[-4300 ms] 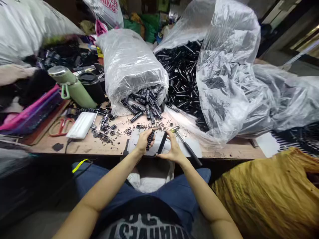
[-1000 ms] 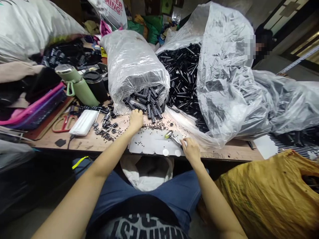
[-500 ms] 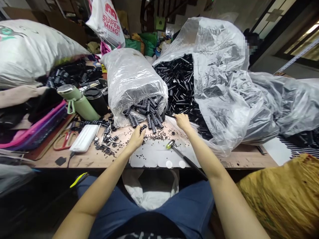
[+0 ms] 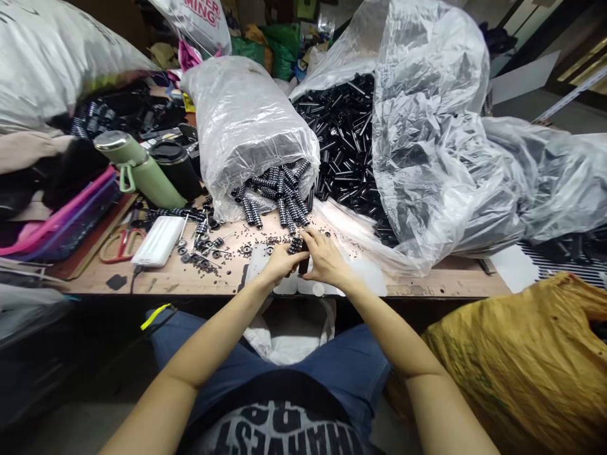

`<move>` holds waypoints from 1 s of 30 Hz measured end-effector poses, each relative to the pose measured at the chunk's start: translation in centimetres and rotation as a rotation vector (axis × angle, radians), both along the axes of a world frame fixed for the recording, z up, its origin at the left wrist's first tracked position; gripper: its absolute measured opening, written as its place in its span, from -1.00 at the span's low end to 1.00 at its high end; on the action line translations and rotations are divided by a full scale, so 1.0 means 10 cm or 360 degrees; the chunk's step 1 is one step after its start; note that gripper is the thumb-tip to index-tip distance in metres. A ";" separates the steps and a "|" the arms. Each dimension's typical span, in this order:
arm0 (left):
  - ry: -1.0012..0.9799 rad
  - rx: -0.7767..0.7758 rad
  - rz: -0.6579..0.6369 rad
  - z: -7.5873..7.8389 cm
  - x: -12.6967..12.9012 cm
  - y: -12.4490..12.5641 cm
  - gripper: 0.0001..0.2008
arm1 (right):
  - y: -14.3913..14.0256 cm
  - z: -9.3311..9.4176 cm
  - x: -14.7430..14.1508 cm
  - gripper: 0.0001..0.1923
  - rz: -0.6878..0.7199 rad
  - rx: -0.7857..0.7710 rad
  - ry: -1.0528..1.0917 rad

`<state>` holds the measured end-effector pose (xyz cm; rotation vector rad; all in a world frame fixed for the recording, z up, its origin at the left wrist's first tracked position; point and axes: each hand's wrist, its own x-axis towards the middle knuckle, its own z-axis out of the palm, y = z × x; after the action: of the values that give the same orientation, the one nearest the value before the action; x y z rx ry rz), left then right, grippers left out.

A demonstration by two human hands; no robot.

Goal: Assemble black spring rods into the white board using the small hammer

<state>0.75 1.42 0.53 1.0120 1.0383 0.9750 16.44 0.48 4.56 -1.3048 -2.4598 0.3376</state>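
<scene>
Over the front of the table, my left hand (image 4: 279, 263) is closed around a ribbed black piece (image 4: 294, 244) with pale bands. Right beside it, my right hand (image 4: 326, 258) grips a short black tube (image 4: 304, 261) between thumb and fingers. The two hands meet, but whether the pieces are joined is hidden by the fingers. Just beyond, similar ribbed pieces (image 4: 279, 186) spill from the mouth of a clear plastic bag (image 4: 251, 120). Behind my right hand lies a big heap of black tubes (image 4: 348, 139) in an open plastic sheet. A white sheet (image 4: 370, 275) lies beneath my hands.
Left on the table are a white power bank (image 4: 160, 241), orange-handled scissors (image 4: 121, 245), small washers and pins (image 4: 203, 249), a green flask (image 4: 147, 170) and a black cup (image 4: 175, 167). A yellow-brown sack (image 4: 521, 360) stands at right.
My right hand has come from the tube heap to the middle, bringing a black tube. My left hand has drawn back with its ribbed piece to meet it. The hammer is no longer visible.
</scene>
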 end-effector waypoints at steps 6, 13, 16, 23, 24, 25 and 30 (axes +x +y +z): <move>-0.0421 0.0044 -0.0034 0.02 -0.17 -0.06 -0.57 | -0.45 -0.43 0.36 0.11 -0.0060 -0.0353 0.0157; 0.0870 0.0771 0.0075 -0.34 -0.10 0.00 -0.63 | -0.42 -0.79 0.63 0.13 -0.0476 -0.0184 0.0091; 0.1649 0.1128 0.0112 -0.51 -0.11 -0.16 -0.56 | -0.45 -0.80 0.58 0.15 -0.0540 -0.0186 -0.0018; 0.1253 0.1244 0.0307 -0.50 -0.48 -0.51 -0.74 | -0.59 -0.74 0.60 0.14 -0.0522 -0.0331 -0.0223; 0.1127 0.1241 0.0328 -0.46 -0.49 -0.48 -0.77 | -0.59 -0.72 0.59 0.14 -0.0536 -0.0352 -0.0250; 0.1037 0.1237 0.0333 -0.41 -0.47 -0.43 -0.79 | -0.58 -0.69 0.56 0.14 -0.0558 -0.0368 -0.0274; 0.0575 0.0933 0.0242 -0.36 -0.12 -0.09 -0.71 | -0.56 -0.59 0.43 0.07 -0.0699 -0.0427 -0.0337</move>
<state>-0.48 0.51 -3.03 1.6553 1.1621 1.2913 20.78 -5.14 -1.34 -2.0367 -2.2538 0.4438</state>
